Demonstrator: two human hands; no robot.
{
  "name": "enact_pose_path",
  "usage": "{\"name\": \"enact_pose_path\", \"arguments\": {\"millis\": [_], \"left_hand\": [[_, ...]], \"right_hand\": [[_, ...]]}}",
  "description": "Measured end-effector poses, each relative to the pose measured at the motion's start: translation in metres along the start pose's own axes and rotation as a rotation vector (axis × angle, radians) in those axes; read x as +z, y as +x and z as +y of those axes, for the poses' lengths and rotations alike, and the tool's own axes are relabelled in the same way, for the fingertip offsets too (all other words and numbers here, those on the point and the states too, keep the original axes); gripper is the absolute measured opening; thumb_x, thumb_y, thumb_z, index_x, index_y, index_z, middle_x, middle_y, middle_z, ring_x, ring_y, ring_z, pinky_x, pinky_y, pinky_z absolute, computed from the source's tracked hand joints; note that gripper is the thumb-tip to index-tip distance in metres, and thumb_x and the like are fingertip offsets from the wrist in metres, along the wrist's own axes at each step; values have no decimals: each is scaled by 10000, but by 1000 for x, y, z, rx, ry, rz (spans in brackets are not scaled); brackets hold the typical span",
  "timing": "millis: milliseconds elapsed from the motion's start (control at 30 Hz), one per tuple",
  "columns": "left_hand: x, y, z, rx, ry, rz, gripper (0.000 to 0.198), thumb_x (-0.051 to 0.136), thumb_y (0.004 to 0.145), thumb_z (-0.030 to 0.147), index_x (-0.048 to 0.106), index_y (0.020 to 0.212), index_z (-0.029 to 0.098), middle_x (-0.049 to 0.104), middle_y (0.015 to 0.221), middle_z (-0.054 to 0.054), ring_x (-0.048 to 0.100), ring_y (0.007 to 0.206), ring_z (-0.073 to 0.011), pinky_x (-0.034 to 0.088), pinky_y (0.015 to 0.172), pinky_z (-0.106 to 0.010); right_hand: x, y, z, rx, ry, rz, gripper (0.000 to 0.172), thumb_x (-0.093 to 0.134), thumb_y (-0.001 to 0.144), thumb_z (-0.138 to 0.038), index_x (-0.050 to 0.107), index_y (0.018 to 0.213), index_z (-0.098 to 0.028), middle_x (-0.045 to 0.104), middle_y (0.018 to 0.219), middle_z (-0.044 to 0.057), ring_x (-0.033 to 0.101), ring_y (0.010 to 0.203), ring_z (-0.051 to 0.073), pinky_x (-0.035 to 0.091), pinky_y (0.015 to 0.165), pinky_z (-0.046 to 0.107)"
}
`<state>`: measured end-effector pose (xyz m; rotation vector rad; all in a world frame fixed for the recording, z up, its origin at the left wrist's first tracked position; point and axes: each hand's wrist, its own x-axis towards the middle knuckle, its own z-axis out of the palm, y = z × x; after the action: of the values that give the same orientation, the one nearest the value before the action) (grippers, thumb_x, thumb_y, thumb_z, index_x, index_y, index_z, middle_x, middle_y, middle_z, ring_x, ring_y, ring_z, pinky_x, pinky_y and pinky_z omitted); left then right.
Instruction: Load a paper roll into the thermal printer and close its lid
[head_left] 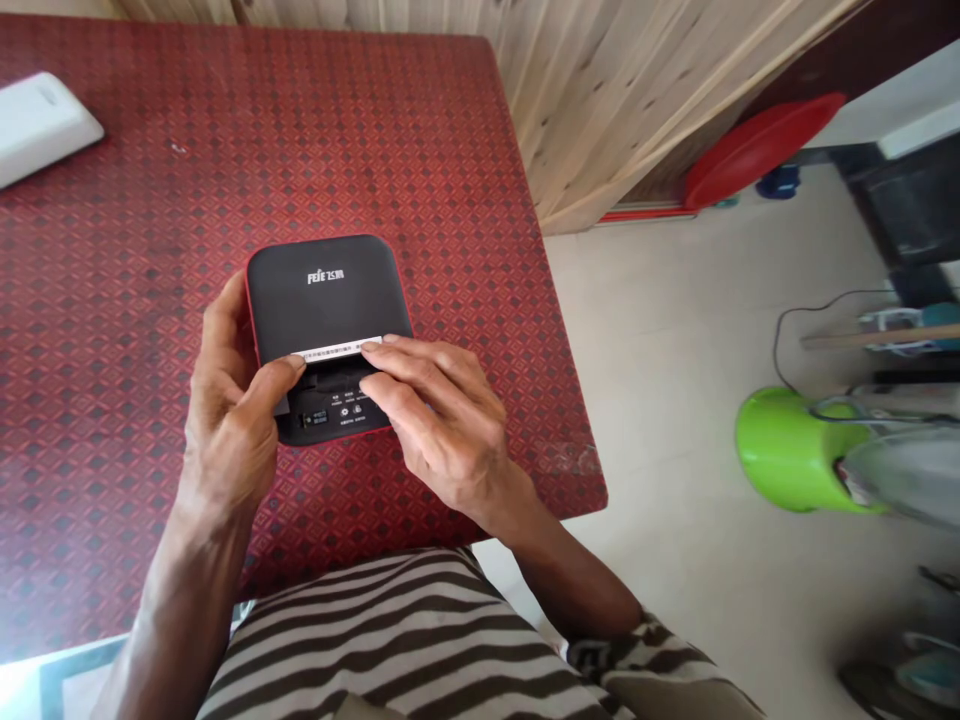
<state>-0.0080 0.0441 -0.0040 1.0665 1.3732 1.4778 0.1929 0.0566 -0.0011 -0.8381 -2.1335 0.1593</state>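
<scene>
A small black device (pixel 326 290) with a red edge and a white logo lies on the red patterned tablecloth (pixel 300 130). A narrow white paper strip (pixel 334 350) shows at its slot near the front. My left hand (pixel 232 420) wraps round the device's left side, thumb pressed by the strip's left end. My right hand (pixel 435 415) rests over the front right, fingers together and pressing on the strip's right end. Small buttons on the front panel (pixel 334 415) show between the hands.
A white flat object (pixel 41 125) lies at the table's far left. The table edge (pixel 570 400) runs down the right. On the floor beyond stand a green bucket (pixel 787 450), a red basin (pixel 757 145) against the wooden wall, and a cable.
</scene>
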Motion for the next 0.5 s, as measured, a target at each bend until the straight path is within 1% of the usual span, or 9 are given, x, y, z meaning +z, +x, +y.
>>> {"name": "enact_pose_path", "arguments": {"millis": [67, 133, 167, 233, 300, 367, 433, 500], "left_hand": [[0, 0, -3, 18, 17, 6, 623, 790, 875, 191, 714, 1457, 399, 681, 1556, 13, 591, 1522, -309, 434, 1346, -509], [0, -1, -5, 31, 19, 22, 649, 821, 861, 217, 708, 1481, 370, 680, 1565, -4, 594, 1515, -319, 424, 1346, -522], [-1, -3, -5, 27, 6, 38, 656, 842, 848, 231, 715, 1480, 355, 685, 1562, -12, 601, 1504, -321, 423, 1343, -524], [-2, -8, -3, -22, -44, 80, 615, 857, 844, 264, 752, 1446, 334, 699, 1550, -31, 613, 1486, -321, 422, 1338, -525], [-5, -17, 0, -87, -104, 109, 547, 832, 858, 293, 791, 1401, 329, 713, 1530, -50, 615, 1485, -333, 426, 1334, -536], [-8, -26, 3, -111, -127, 110, 540, 813, 847, 290, 810, 1385, 338, 721, 1521, -56, 610, 1494, -348, 416, 1341, -547], [-10, -34, 3, -120, -115, 111, 558, 803, 834, 259, 820, 1383, 353, 733, 1512, -43, 609, 1500, -349, 400, 1355, -539], [-10, -37, 2, -127, -98, 138, 550, 791, 829, 226, 836, 1361, 357, 746, 1496, -26, 617, 1490, -334, 398, 1357, -516]], "right_hand": [[1, 0, 0, 4, 13, 1, 208, 598, 1074, -31, 717, 1143, -187, 863, 1249, 99, 808, 1220, 230, 660, 1049, 407], [0, 0, 1, 2, 30, -12, 225, 605, 1075, -41, 723, 1191, -193, 860, 1266, 96, 802, 1242, 229, 660, 1062, 411], [-1, -1, 1, -1, 46, -9, 237, 618, 1071, -46, 721, 1229, -189, 858, 1272, 101, 798, 1253, 231, 660, 1074, 416], [-4, -3, 3, 16, 74, 39, 283, 652, 1061, -64, 704, 1315, -177, 853, 1272, 119, 793, 1259, 246, 660, 1088, 442], [-9, -7, 5, 84, 90, 116, 329, 675, 1055, -92, 692, 1365, -200, 851, 1254, 117, 800, 1225, 259, 666, 1069, 477], [-12, -12, 7, 187, 92, 177, 321, 669, 1057, -101, 709, 1344, -240, 854, 1204, 95, 813, 1155, 257, 672, 1019, 484], [-13, -18, 10, 264, 97, 198, 285, 653, 1062, -91, 728, 1287, -250, 854, 1145, 76, 818, 1089, 241, 672, 973, 457], [-12, -23, 11, 290, 102, 193, 261, 642, 1068, -83, 726, 1258, -242, 851, 1112, 71, 815, 1057, 225, 667, 950, 433]]}}
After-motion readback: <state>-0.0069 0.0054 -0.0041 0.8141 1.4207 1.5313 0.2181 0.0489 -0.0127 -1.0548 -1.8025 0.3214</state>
